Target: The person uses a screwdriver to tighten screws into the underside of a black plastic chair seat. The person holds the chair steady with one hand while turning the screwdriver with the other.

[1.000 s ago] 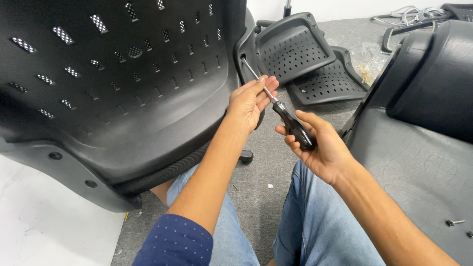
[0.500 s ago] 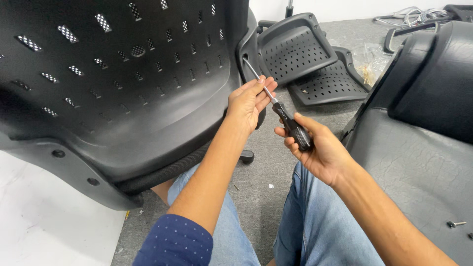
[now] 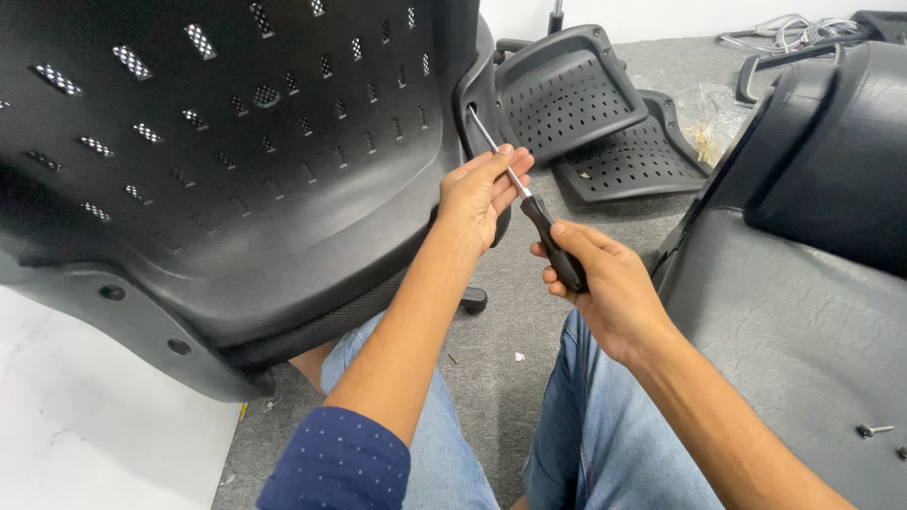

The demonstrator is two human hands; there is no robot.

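A large black perforated plastic chair shell [image 3: 236, 161] leans over my lap and fills the left of the head view. My right hand [image 3: 595, 283] grips the black handle of a screwdriver [image 3: 553, 246]. Its metal shaft slants up and left, with the tip at the shell's right edge. My left hand [image 3: 482, 189] pinches the shaft just above the handle, fingers resting against the shell's rim.
Two smaller black perforated chair panels [image 3: 586, 104] lie on the grey carpet ahead. A black padded chair part [image 3: 812, 236] stands at the right, with a loose screw [image 3: 874, 431] lying on it. A clear bag of hardware [image 3: 709, 123] and cables [image 3: 784, 33] are at the back.
Both hands and the screwdriver stay at the shell's right edge; they have shifted only slightly, with the handle turned a little in my right hand.
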